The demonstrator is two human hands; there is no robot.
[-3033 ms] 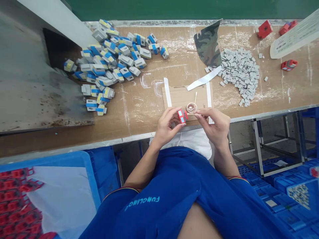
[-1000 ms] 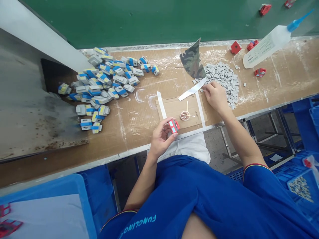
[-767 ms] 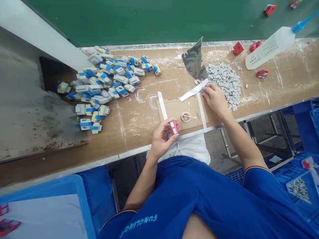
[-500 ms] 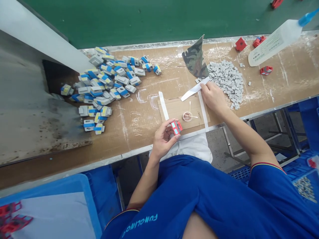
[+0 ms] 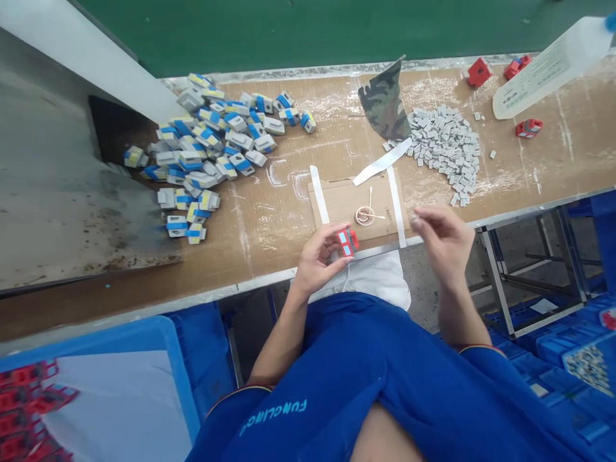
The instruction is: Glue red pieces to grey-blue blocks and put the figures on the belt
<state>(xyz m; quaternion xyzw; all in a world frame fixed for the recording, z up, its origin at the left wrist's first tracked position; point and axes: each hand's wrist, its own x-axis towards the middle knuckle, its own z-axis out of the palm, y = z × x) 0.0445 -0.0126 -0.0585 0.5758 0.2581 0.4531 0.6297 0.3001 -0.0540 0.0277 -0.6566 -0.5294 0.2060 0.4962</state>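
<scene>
Red block [image 5: 348,242] — in grip of left hand [image 5: 317,261], right hand [image 5: 443,242] well apart

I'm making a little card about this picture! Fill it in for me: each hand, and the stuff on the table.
Left hand: holds a small red block with blue and white patches
Right hand: raised just off the bench, fingers pinched, holding nothing visible
Nearest right hand: white paper strip
On cardboard sheet: small round dish with a thin stick
Piles on workbench: blue-and-grey blocks, tiny grey pieces
Also: camouflage cloth, squeeze bottle
</scene>
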